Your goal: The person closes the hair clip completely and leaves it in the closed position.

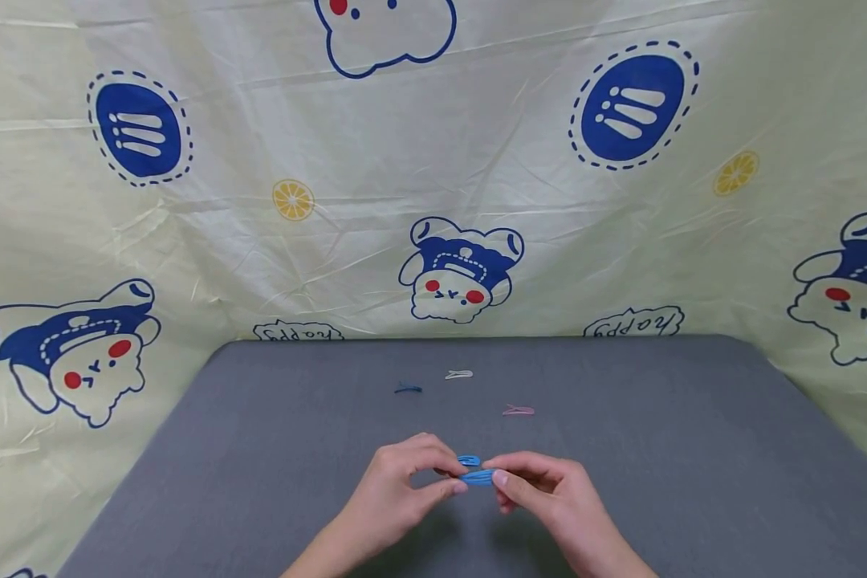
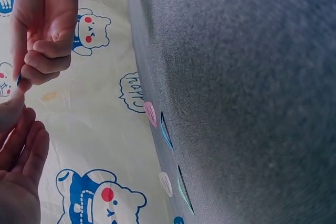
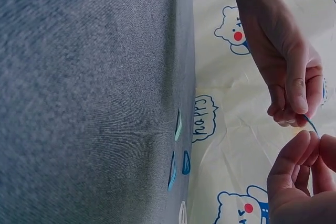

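Note:
A blue snap hair clip (image 1: 478, 478) is held in the air over the table between both hands. My left hand (image 1: 408, 482) pinches its left end with thumb and fingers. At the other end, the thumb and index finger of my right hand (image 1: 549, 490) grip it. Edge-on, the same clip (image 3: 311, 123) appears as a thin strip in the right wrist view. Just beyond the hands lies another blue hair clip (image 1: 468, 460). A teal hair clip (image 2: 185, 190) shows on the table in the left wrist view; in the head view I cannot make it out.
Farther back on the grey table (image 1: 260, 449) lie a dark blue hair clip (image 1: 408, 388), a white one (image 1: 458, 374) and a pink one (image 1: 518, 410), spaced apart. A pale cloth (image 1: 361, 160) printed with cartoon bears hangs behind the table's far edge.

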Motion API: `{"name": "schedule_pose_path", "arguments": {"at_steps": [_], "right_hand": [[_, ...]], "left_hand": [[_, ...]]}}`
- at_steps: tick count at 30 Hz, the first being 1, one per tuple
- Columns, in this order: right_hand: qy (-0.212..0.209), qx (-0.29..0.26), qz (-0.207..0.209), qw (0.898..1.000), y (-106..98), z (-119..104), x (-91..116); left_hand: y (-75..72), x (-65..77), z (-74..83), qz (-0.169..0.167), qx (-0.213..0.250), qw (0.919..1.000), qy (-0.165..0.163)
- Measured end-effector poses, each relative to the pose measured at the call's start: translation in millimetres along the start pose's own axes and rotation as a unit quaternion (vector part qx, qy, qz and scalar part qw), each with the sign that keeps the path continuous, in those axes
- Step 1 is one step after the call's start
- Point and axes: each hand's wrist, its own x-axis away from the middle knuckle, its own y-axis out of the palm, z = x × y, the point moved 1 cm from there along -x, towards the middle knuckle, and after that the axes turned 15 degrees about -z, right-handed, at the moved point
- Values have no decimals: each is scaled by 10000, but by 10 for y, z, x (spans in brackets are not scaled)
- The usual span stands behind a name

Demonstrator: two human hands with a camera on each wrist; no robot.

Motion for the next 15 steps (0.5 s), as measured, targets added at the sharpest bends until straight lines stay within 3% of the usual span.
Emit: {"name": "schedule_pose_path", "arguments": {"at_steps": [4,10,15], "right_hand": [[-81,-78,13,9999,-8,-5,-2],[-304,535,120,9980,-32,-19,7],[-394,897,129,9951,-45,-28,0]], "left_hand": [[6,-12,10,79,-408,9989,226],[-2,-26,1,135,-896,9946,509],[-8,-43,-19,141,-871,9954,384]]}}
